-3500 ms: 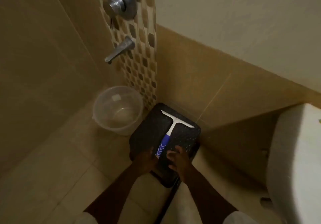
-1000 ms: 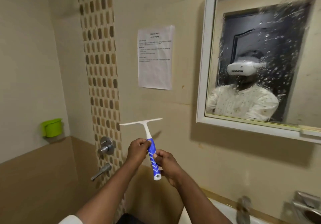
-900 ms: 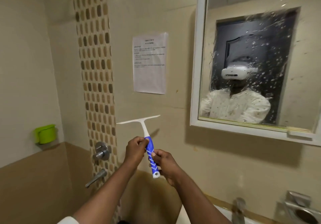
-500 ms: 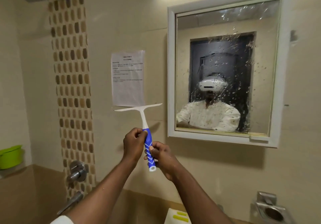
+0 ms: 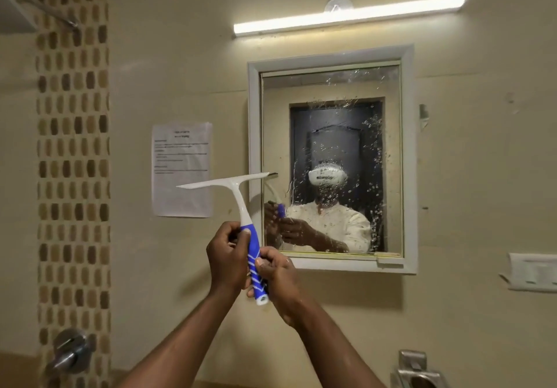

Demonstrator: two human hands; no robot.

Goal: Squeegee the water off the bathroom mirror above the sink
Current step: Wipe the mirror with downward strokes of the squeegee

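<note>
Both hands grip squeegee (image 5: 241,197): left hand (image 5: 226,258) wraps upper blue handle, right hand (image 5: 277,276) lower end. Blade held in air, just left of mirror (image 5: 331,158), glass wet w/ droplets. Prob light, rigid plastic; wet handle may slip, so hold ribbed grip.

A person's left hand (image 5: 227,255) and right hand (image 5: 275,277) grip the blue handle of a white squeegee (image 5: 238,204), blade raised beside a water-spotted, white-framed mirror (image 5: 331,158) beneath a lit tube light (image 5: 349,15).
</note>
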